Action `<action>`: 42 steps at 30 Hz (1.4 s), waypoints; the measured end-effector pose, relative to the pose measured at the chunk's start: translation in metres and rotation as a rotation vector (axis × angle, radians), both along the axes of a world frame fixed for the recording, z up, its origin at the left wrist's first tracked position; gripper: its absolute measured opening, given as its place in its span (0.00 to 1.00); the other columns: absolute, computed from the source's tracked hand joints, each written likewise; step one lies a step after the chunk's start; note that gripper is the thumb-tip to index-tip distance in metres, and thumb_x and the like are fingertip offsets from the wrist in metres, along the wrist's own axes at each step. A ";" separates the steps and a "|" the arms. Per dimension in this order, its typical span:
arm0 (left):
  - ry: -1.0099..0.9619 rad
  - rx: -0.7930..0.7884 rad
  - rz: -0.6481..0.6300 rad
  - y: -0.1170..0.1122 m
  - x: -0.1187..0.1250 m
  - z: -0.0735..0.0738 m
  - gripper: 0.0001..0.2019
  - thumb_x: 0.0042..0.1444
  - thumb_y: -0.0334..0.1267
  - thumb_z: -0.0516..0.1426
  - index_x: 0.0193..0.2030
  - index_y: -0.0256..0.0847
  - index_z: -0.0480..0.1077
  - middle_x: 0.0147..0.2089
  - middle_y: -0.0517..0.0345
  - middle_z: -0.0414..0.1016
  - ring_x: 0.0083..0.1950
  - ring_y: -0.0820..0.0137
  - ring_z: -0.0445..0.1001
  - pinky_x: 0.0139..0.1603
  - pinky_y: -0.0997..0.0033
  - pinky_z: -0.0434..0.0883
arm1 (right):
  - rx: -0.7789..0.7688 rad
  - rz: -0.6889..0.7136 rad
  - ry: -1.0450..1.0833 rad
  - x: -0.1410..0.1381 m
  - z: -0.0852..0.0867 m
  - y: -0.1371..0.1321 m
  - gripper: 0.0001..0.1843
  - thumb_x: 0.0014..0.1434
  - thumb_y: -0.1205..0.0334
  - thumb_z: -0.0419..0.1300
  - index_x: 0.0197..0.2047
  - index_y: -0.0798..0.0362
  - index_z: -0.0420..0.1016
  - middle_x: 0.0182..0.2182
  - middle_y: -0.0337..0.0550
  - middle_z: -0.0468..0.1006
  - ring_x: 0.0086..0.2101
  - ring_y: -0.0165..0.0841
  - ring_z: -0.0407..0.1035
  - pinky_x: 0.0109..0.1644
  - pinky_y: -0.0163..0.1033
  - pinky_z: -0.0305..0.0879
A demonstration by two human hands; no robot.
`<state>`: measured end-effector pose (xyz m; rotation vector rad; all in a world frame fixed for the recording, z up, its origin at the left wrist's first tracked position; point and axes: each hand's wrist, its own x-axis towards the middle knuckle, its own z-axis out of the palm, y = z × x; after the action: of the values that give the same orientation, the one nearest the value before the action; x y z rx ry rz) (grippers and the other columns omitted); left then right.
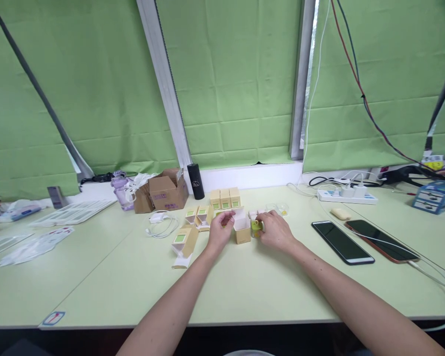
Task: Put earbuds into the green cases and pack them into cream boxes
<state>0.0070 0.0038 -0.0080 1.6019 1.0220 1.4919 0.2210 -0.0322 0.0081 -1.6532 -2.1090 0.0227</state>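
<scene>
Both my hands reach to the middle of a pale green table [244, 287]. My left hand [220, 231] is curled beside a small open kraft box [242, 231], its fingers at the box's raised white flap. My right hand [275, 230] is closed on a small clear jar with a yellow-green content [255, 227], held right next to the box's right side. Other small kraft boxes with green labels lie around: three closed ones in a row [225, 199] behind, two open ones [199, 216] to the left, and one lying open [184, 243] nearer me.
A brown cardboard carton [166, 193] and a black cylinder [195, 181] stand at the back. A white cable [159, 227] lies left of the boxes. Two phones [341, 242] [380, 240] lie at the right, with a power strip [346, 197] behind. White trays [72, 213] sit far left.
</scene>
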 end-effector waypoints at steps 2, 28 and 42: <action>-0.036 -0.045 -0.010 0.002 -0.002 -0.001 0.13 0.51 0.31 0.62 0.44 0.39 0.80 0.47 0.48 0.83 0.47 0.62 0.79 0.53 0.59 0.74 | -0.008 -0.001 -0.004 0.000 0.000 0.000 0.14 0.55 0.68 0.66 0.47 0.53 0.79 0.45 0.50 0.84 0.50 0.48 0.69 0.44 0.43 0.59; -0.156 -0.289 -0.123 0.007 -0.006 -0.002 0.31 0.30 0.25 0.54 0.47 0.35 0.76 0.34 0.57 0.78 0.35 0.68 0.74 0.36 0.73 0.65 | -0.022 -0.059 0.080 0.007 -0.001 0.003 0.15 0.60 0.62 0.65 0.51 0.49 0.76 0.43 0.51 0.81 0.45 0.45 0.74 0.38 0.40 0.58; -0.089 -0.242 -0.281 -0.001 -0.002 -0.001 0.31 0.35 0.25 0.55 0.51 0.36 0.77 0.41 0.52 0.82 0.41 0.65 0.78 0.40 0.71 0.68 | 0.267 0.273 0.945 0.002 0.005 0.002 0.21 0.64 0.50 0.63 0.58 0.48 0.73 0.55 0.49 0.79 0.51 0.42 0.74 0.38 0.40 0.72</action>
<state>0.0049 0.0025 -0.0091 1.4275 0.8521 1.1914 0.2230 -0.0300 0.0130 -0.8983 -1.4815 0.4846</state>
